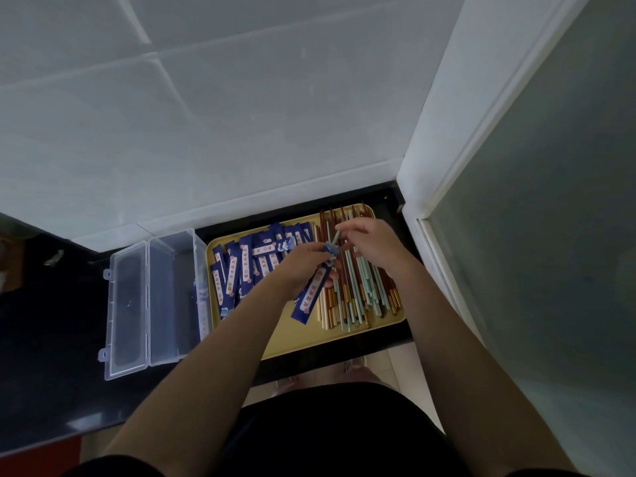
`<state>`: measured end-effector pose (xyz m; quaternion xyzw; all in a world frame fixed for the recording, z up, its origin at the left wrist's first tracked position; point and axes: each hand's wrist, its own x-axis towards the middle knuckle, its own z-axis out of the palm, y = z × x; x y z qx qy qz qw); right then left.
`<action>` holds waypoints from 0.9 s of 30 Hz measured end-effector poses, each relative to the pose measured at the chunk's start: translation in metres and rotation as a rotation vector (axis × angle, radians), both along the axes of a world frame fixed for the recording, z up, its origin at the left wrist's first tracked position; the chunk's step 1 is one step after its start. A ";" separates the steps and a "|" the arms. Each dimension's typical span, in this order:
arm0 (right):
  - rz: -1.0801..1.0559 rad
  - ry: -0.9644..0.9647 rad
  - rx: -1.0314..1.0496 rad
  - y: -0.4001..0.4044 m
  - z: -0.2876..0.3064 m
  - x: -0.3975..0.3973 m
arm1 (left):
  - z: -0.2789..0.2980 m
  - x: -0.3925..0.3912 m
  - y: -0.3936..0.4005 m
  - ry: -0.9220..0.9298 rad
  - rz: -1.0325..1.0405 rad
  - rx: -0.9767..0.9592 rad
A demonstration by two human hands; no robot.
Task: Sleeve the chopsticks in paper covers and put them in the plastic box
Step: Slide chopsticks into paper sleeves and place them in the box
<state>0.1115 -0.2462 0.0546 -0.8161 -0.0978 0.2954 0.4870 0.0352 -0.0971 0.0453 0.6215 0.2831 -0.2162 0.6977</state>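
My left hand [304, 266] grips a blue paper cover [309, 297] above a yellow tray [309, 335]. My right hand [370, 244] pinches the far end of a pale green chopstick [335, 236] whose near end sits in the mouth of that cover. Loose chopsticks [358, 290] in red-brown, green and cream lie in a pile on the tray's right half. Several more blue covers [247, 266] are heaped on its left half. A clear plastic box [172, 297] stands open to the left of the tray, its lid [125, 311] folded out flat.
The tray and box sit on a dark countertop [51, 356] against a white tiled wall [206, 115]. A white door frame [444, 187] and frosted panel rise close on the right. Floor tiles and my feet [354, 368] show below the counter's front edge.
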 end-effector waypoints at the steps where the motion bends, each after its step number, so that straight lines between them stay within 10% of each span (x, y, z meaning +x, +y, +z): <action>1: -0.051 0.006 0.002 -0.001 -0.005 0.000 | -0.001 0.001 -0.001 0.008 0.012 0.000; 9: -0.097 0.037 -0.633 -0.010 -0.071 -0.009 | -0.009 0.000 0.000 0.104 0.110 -0.056; 27: -0.224 -0.169 -0.523 -0.012 -0.045 -0.010 | -0.013 0.003 -0.002 0.072 0.215 0.014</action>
